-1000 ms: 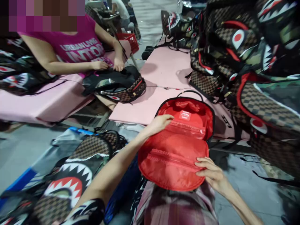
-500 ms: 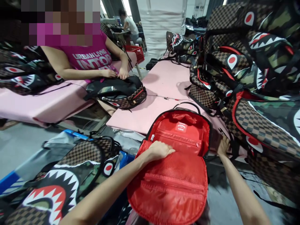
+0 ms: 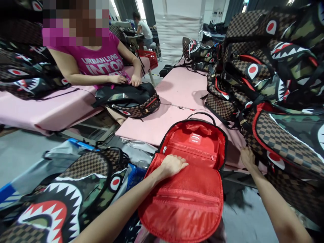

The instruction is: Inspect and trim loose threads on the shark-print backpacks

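Note:
An unzipped backpack lies in front of me, its front panel folded down and its red lining showing. My left hand is closed on the lining at the fold, the fingers bent and pressed together. Inside the upper part are a zipped pocket and a pale label. To the right of this bag, at the table edge, my right hand reaches forward with its fingers loosely out. It is close beside a checkered backpack with a red-lined opening; I make out nothing in its grasp.
A pink-covered table extends ahead. Piled backpacks crowd its right side. Across it, a person in a magenta shirt handles a black backpack. A shark-mouth backpack lies low at my left. Farther back stands a red basket.
My right hand has moved slightly right, away from a dark item with white marks at the table edge. My left hand stays on the red lining. The view has shifted a little.

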`<state>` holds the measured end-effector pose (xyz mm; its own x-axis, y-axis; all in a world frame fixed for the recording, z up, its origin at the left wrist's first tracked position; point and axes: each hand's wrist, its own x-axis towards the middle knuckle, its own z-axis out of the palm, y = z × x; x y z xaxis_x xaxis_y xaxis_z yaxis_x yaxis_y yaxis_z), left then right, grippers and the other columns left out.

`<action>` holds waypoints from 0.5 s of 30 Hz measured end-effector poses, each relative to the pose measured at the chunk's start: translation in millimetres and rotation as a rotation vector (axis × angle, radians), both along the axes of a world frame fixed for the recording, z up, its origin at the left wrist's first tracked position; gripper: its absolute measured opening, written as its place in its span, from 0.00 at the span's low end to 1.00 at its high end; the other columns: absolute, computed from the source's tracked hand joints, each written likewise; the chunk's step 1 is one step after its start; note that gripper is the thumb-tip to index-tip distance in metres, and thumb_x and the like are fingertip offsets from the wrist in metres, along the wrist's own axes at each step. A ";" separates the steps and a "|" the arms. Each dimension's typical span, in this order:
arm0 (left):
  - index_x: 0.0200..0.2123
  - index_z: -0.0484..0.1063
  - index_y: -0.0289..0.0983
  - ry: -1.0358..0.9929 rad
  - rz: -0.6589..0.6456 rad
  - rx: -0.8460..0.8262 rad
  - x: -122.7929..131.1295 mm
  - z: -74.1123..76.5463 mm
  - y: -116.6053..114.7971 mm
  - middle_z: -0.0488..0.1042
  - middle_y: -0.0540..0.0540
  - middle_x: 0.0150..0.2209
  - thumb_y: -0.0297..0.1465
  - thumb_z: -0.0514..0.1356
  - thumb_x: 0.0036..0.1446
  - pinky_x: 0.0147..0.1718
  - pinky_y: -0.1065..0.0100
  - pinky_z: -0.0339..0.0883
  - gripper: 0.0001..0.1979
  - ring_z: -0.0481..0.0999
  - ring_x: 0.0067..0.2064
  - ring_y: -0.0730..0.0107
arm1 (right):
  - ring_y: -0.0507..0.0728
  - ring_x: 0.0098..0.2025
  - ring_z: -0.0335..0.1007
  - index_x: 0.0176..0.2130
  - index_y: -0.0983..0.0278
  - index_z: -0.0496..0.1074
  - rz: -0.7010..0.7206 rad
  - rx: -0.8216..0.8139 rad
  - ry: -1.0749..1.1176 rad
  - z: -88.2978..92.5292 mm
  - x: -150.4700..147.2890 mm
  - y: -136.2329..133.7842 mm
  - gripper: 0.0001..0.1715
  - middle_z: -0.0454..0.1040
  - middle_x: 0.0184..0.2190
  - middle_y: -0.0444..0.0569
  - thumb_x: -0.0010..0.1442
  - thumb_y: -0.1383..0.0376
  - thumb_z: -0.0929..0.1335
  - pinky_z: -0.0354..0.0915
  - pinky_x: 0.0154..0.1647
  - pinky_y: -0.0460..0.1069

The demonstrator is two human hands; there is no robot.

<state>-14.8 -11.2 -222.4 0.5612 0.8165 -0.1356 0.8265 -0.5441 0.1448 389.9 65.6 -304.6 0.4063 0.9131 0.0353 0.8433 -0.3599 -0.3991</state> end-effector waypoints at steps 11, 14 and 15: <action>0.36 0.72 0.37 0.033 0.045 0.023 0.2 -5.0 -4.6 0.77 0.44 0.35 0.40 0.46 0.62 0.34 0.65 0.64 0.19 0.77 0.36 0.62 | 0.53 0.26 0.67 0.35 0.61 0.66 0.295 0.149 1.131 72.2 -81.2 -93.2 0.11 0.68 0.29 0.45 0.54 0.57 0.64 0.65 0.29 0.50; 0.36 0.72 0.37 0.031 0.042 0.031 2.4 -6.1 -6.9 0.77 0.44 0.35 0.40 0.45 0.63 0.34 0.64 0.65 0.19 0.77 0.36 0.62 | 0.50 0.22 0.61 0.35 0.62 0.66 0.444 0.016 1.357 91.3 -133.9 -93.0 0.13 0.65 0.24 0.43 0.56 0.55 0.64 0.61 0.25 0.47; 0.36 0.72 0.37 0.026 0.037 0.040 2.9 -7.0 -7.9 0.77 0.44 0.34 0.41 0.44 0.63 0.34 0.64 0.65 0.20 0.77 0.36 0.62 | 0.50 0.21 0.59 0.35 0.63 0.66 0.470 0.003 1.251 94.7 -152.2 -85.7 0.16 0.65 0.23 0.43 0.57 0.53 0.62 0.60 0.24 0.47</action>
